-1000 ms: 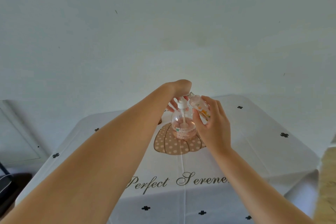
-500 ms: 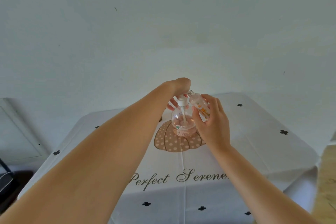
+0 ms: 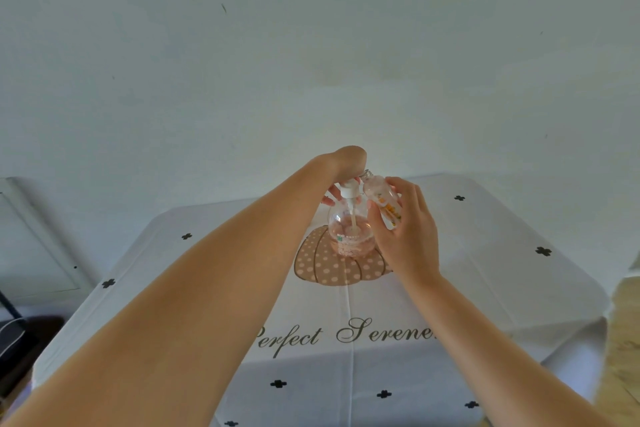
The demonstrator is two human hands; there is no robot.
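A round clear pump bottle (image 3: 350, 236) with pinkish liquid stands on the pumpkin print of the tablecloth (image 3: 485, 253). My left hand (image 3: 344, 166) comes down over its white pump head (image 3: 348, 191), fingers curled around it; most of the hand is hidden behind the wrist. My right hand (image 3: 407, 232) grips a small clear bottle (image 3: 382, 199) with an orange-printed label, tilted so its open neck points at the pump spout.
The white cloth with black crosses and the words "Perfect Serene" covers a small table set against a plain pale wall. A dark object lies on the floor at the far left (image 3: 17, 347). A wooden surface shows at the right edge (image 3: 623, 340).
Both hands and both bottles keep the same pose. The whole scene has shifted slightly upward in view, as from a small head movement.
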